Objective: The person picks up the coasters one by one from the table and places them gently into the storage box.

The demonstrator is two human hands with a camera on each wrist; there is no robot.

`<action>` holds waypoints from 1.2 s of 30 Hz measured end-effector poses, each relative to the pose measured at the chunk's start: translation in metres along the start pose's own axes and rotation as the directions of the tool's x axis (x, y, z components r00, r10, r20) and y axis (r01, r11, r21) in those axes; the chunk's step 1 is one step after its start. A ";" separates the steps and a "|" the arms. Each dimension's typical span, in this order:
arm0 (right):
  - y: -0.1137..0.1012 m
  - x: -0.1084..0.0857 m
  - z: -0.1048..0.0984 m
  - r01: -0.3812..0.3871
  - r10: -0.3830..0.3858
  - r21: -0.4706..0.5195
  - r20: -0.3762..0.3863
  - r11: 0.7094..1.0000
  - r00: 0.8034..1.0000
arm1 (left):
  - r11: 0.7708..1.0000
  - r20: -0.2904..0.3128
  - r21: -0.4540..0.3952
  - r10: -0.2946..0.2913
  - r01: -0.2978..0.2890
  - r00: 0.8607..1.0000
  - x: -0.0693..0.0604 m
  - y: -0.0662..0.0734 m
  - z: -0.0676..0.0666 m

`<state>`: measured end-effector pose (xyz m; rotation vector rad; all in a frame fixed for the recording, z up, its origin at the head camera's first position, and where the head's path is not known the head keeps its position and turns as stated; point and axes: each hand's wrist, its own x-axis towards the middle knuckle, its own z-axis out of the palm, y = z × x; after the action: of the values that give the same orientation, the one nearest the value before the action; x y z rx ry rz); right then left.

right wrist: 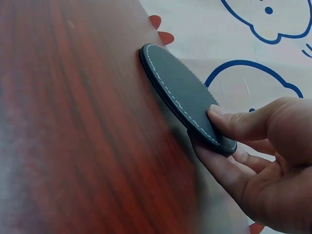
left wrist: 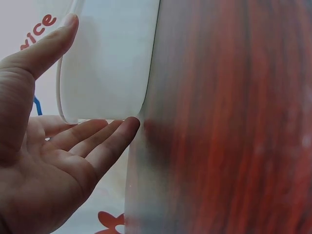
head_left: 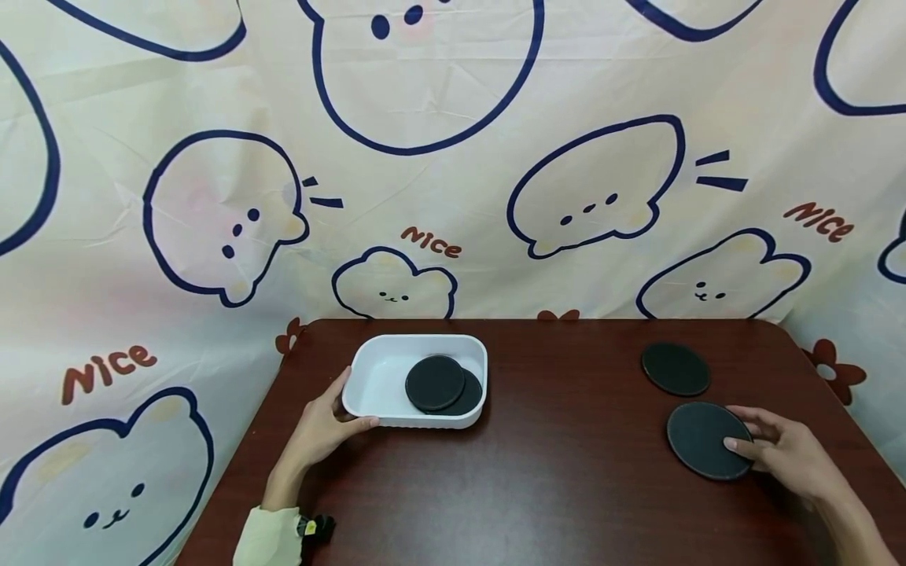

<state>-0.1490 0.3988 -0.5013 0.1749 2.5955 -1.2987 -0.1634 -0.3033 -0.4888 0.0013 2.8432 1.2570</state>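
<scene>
At the far side, a pale cloth (head_left: 481,185) with blue-outlined cartoon figures hangs behind the brown table (head_left: 566,456). On the left, a light sleeve (head_left: 267,541) and a dark wrist strap (head_left: 322,528) are visible. The left hand (head_left: 318,432) has its thumb and fingers spread apart, the thumb touching the near side of a white tray (head_left: 377,381) and the fingers at its left end. In the right part of the tray lie two black discs: an upper disc (head_left: 434,383) overlaps a lower disc (head_left: 471,398), covering most of it. The tray's raised wall encloses both.

Well to the right, at the far side, a loose disc (head_left: 675,368) lies flat on the table. Just on its near side is the stitched disc (head_left: 704,440), its right edge clamped in the right hand (head_left: 793,456), thumb on top and fingers beneath. This disc extends left from the fingertips, well apart from the tray; whether its far edge touches the table cannot be determined.
</scene>
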 end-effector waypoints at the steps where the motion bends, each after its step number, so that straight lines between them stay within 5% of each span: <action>1: -0.001 0.001 -0.001 0.008 -0.008 0.002 0.008 1.000 1.000 | 1.000 0.001 -0.002 -0.002 0.002 1.000 0.000 0.000 0.000; 16: -0.011 0.013 0.013 0.057 -0.072 0.159 0.093 0.986 0.993 | 1.000 -0.008 0.023 0.009 -0.009 1.000 -0.006 0.003 -0.003; 25: -0.006 0.013 0.016 -0.037 -0.030 0.323 0.198 0.946 0.980 | 1.000 -0.001 0.019 0.018 -0.018 1.000 -0.004 0.004 -0.003; 36: -0.008 0.017 0.023 -0.057 -0.052 0.384 0.268 0.921 0.962 | 1.000 0.005 0.012 0.010 -0.010 1.000 -0.003 0.004 -0.002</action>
<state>-0.1631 0.3763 -0.5128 0.0585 2.0870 -1.6954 -0.1607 -0.3015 -0.4844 0.0189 2.8499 1.2404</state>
